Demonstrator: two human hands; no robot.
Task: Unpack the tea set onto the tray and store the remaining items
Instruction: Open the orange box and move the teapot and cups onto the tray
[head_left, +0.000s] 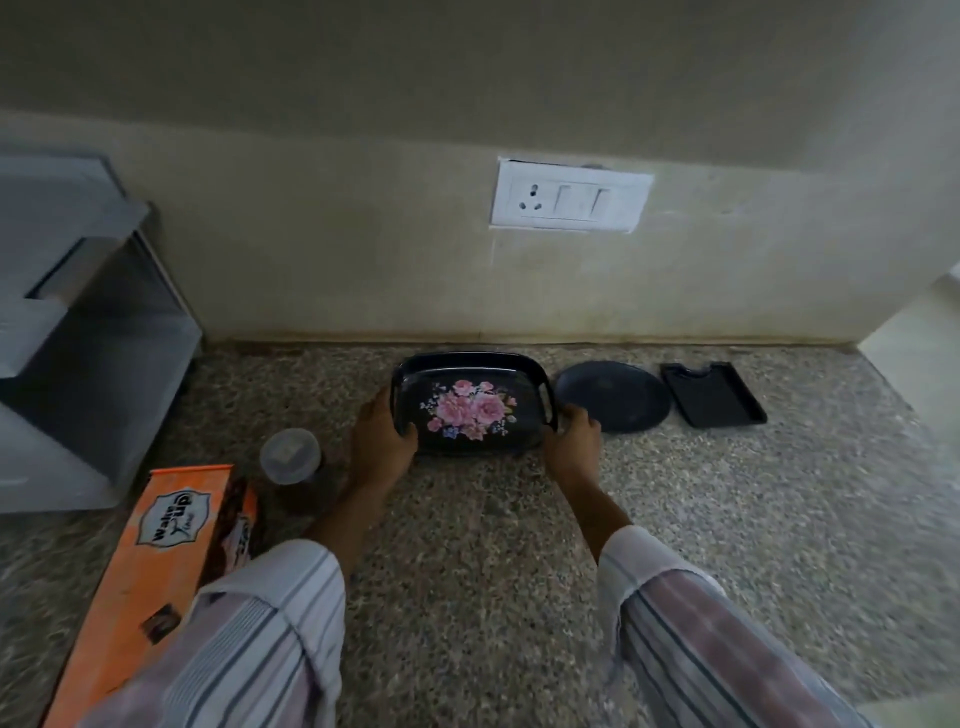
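A black tray (524, 371) with a pink flower print sits on the speckled granite counter near the wall. My left hand (382, 444) grips its left edge by the handle slot. On the opposite side, my right hand (571, 447) grips the right edge. An orange tea set box (156, 582) lies at the front left of the counter, partly behind my left sleeve, and its contents are hidden.
A dark round plate (613, 397) lies just right of the tray, with a small black rectangular tray (714, 395) beyond it. A clear lidded jar (291, 457) stands left of my left hand. A grey rack (78, 322) fills the left side. A wall socket (571, 195) is above.
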